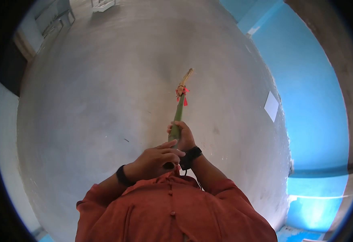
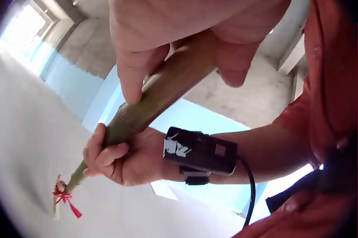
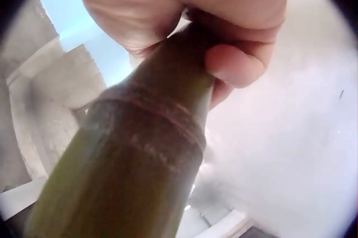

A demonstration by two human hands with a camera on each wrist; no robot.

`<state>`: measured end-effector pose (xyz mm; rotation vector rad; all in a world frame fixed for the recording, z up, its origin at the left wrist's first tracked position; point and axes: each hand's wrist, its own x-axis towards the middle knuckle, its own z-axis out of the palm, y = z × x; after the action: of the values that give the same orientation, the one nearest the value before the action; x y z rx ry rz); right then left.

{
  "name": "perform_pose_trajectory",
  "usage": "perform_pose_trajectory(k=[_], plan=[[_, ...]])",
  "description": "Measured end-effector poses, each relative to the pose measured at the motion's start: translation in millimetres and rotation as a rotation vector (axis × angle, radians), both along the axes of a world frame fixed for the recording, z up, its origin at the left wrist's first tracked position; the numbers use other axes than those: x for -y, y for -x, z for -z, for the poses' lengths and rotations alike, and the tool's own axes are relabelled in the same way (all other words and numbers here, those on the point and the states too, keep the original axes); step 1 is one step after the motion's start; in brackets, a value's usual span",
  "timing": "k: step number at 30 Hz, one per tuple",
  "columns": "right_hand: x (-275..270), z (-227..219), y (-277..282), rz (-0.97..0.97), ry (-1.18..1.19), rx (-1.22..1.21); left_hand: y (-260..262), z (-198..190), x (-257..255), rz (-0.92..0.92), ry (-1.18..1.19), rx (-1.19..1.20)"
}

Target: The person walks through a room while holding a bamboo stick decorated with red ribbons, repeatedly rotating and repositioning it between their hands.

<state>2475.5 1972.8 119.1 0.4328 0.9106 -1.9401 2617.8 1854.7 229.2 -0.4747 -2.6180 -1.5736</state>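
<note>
A green bamboo pole (image 1: 179, 114) points away from the person's chest. Its far end carries a red ribbon (image 1: 185, 101) tied around a pale, straw-coloured piece (image 1: 187, 76). My right hand (image 1: 185, 137) grips the pole partway along, fingers and thumb wrapped around it. Nearer the body, my left hand (image 1: 156, 160) holds the thick end from above; in the left wrist view its fingers (image 2: 134, 76) and thumb lie on opposite sides of the bamboo. A raised joint ring (image 3: 151, 106) of the pole shows close up in the right wrist view.
Grey floor (image 1: 91, 92) spreads below. At the right stands a blue-painted wall (image 1: 309, 92), with a white sheet (image 1: 271, 106) near its foot. A white object (image 1: 103, 5) is at the far top left. Both wrists wear black straps; a cable hangs from the right wrist device (image 2: 199, 151).
</note>
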Motion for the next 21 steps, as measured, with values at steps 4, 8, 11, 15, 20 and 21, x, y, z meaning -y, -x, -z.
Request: perform_pose_trajectory(k=[4, 8, 11, 15, 20, 21], plan=[[37.6, 25.4, 15.6, 0.054, 0.15, 0.065, -27.9, -62.5, 47.3, 0.024, -0.061, -0.02], [43.0, 91.7, 13.1, -0.075, 0.014, 0.278, -51.3, -67.1, 115.6, 0.167, -0.292, 0.016], [42.7, 109.3, -9.9, -0.279, 0.03, 0.436, -60.1, -42.6, 149.8, -0.023, -0.724, 0.1], [43.8, 138.6, -25.2, -0.351, -0.112, 0.65, -51.2, -26.4, 143.0, -0.371, -0.908, 0.23], [37.1, 162.3, -5.8, -0.464, 0.032, 0.569, -59.6, -21.5, 98.3, -0.258, -0.763, 0.261], [48.9, 132.0, -1.7, -0.37, -0.127, 0.436, -58.5, -24.4, 91.1, -0.22, -0.731, 0.276]])
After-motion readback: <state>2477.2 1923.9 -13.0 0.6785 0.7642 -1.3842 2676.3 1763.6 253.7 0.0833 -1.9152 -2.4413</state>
